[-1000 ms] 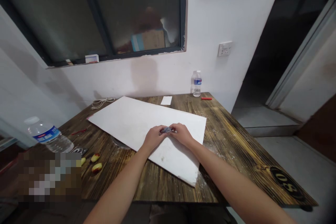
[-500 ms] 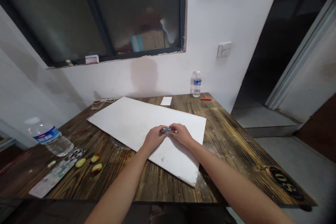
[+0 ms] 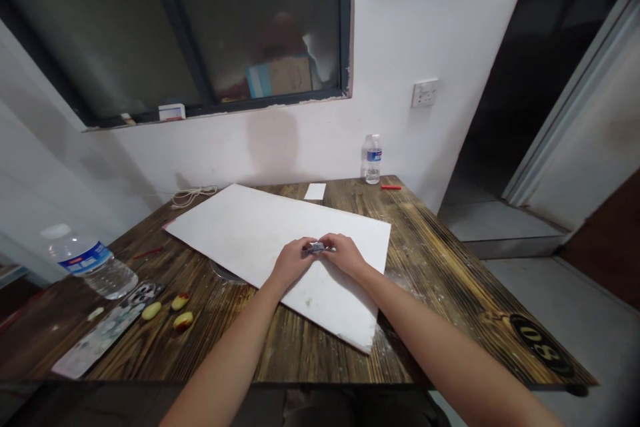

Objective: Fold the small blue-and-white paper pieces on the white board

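Observation:
Between my two hands is a small grey, shiny, crumpled-looking piece (image 3: 315, 248); its exact kind is too small to make out. My left hand (image 3: 293, 259) pinches its left end, and my right hand (image 3: 343, 253) grips its right end. Both hands are closed, thumbs and fingertips nearly meeting. They are over a large white board (image 3: 250, 227) that lies slantwise on the wooden table (image 3: 425, 293). Part of a rounded, shiny object (image 3: 225, 273) shows from under the board's left edge; the rest is hidden.
On the left stand a large water bottle (image 3: 93, 261), a patterned strip (image 3: 100, 340) and several yellow-brown fruits (image 3: 152, 311). Along the back are a coiled white cable (image 3: 193, 195), a white card (image 3: 315, 191), a small bottle (image 3: 373, 160) and a red pen-like stick (image 3: 391, 187).
The view has shifted very slightly. My hands stay in the same place over the board, and the grey piece between them looks a little flatter or turned.

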The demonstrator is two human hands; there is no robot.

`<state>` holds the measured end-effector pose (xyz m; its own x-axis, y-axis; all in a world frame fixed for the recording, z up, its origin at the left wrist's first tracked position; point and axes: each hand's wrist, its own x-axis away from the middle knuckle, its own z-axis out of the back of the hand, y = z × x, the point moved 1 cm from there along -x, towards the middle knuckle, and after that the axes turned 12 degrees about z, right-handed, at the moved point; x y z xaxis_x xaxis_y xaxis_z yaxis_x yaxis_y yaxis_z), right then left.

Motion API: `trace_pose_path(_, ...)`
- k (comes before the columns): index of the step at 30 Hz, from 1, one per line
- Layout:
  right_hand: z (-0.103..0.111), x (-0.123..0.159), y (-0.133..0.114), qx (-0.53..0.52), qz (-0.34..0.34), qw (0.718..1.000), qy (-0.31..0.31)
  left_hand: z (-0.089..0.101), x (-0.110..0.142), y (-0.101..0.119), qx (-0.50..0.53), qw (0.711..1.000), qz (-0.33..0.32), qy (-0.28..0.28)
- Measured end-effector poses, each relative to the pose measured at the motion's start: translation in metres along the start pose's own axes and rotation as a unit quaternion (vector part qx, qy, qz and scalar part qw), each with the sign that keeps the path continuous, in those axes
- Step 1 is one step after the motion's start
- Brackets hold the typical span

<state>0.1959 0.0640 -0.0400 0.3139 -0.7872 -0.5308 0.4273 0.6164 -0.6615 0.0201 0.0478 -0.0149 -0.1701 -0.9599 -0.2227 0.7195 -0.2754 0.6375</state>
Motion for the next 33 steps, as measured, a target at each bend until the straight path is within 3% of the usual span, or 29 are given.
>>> trace_pose_path(10,0.000,-0.001,0.003,-0.078,-0.050,0.994,0.056,0.005,-0.003,-0.004,0.023,0.996,0.058,0.060)
trace_pose_path(15,-0.003,-0.001,0.006,-0.050,-0.035,0.998,0.028,0.004,-0.003,-0.007,0.046,0.997,0.058,0.031)
trace_pose_path(19,-0.002,-0.001,0.004,-0.036,-0.020,0.999,0.015,0.002,-0.003,-0.008,0.045,0.998,0.035,0.015)
trace_pose_path(27,0.002,-0.001,-0.002,-0.021,-0.019,0.999,0.018,0.004,-0.001,-0.005,0.016,0.999,0.003,0.040)
trace_pose_path(33,0.002,-0.001,-0.002,0.007,-0.013,1.000,0.013,0.005,0.004,0.010,-0.066,0.992,-0.105,0.005)
